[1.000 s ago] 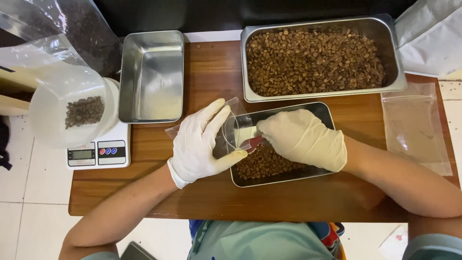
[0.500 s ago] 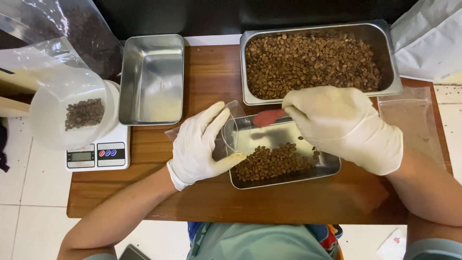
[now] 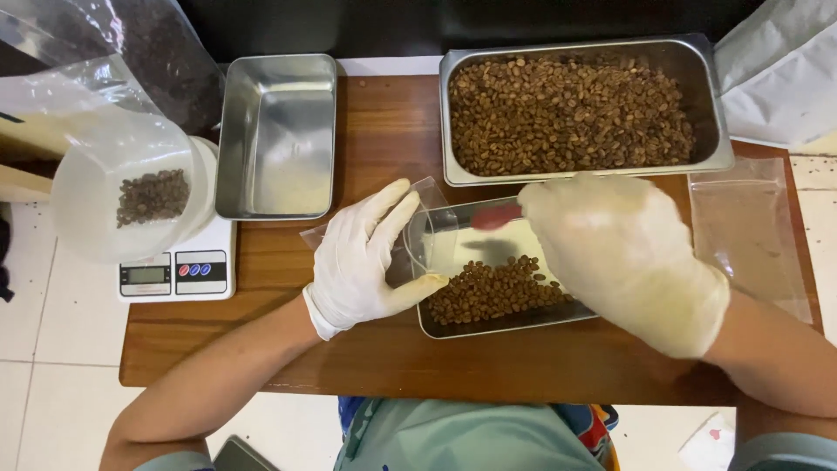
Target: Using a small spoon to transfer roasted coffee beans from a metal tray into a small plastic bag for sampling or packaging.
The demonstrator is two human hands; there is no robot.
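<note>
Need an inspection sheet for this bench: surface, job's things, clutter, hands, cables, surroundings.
Surface: wooden table, bare wood between the trays.
Job's things: small tray partly filled with coffee beans; clear bag; red scoop.
Clutter: large tray of beans; empty tray; scale carrying a bowl with a few beans; flat plastic bag.
Hands: both gloved; left hand holds the clear bag open; right hand holds the scoop over the small tray.
Cables: nothing seen.
Surroundings: tiled floor.
</note>
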